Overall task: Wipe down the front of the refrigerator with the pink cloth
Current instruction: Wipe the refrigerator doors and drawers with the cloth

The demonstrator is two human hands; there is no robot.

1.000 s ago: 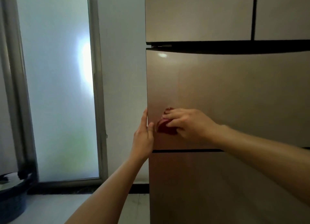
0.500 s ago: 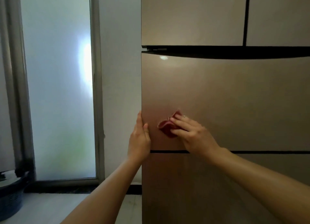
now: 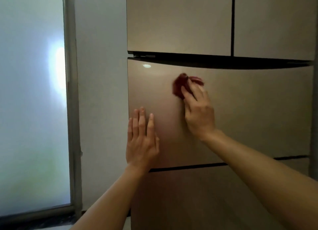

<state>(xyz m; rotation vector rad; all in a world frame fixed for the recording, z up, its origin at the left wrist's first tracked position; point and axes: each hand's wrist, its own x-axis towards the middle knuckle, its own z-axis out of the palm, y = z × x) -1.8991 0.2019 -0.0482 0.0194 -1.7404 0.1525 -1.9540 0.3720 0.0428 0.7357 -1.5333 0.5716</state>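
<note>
A tall refrigerator (image 3: 249, 126) with a glossy bronze front fills the right two thirds of the view. It has two upper doors, then a wide middle panel under a dark gap, then a lower panel. To the left stands a frosted glass pane (image 3: 32, 100) in a grey frame, and a strip of pale wall (image 3: 101, 92) separates it from the refrigerator. Both my bare forearms reach up from the bottom edge. My left hand (image 3: 142, 140) lies flat on the middle panel, right at its left edge and in its lower half, with the fingers straight, close together and holding nothing. My right hand (image 3: 200, 112) is higher, toward the panel's top edge and left of its centre. Its fingers stretch out over the pink cloth (image 3: 179, 87), pressing it to the metal. The fingertips are blurred. The cloth, a dark pink and bunched into a small wad, sits just below the dark gap. I judge that a wad pinned only by outstretched fingers could slide out and drop. Being so small, it may also leave unwiped bands between strokes. My bare left palm is likely to print smudges on the glossy finish.
</note>
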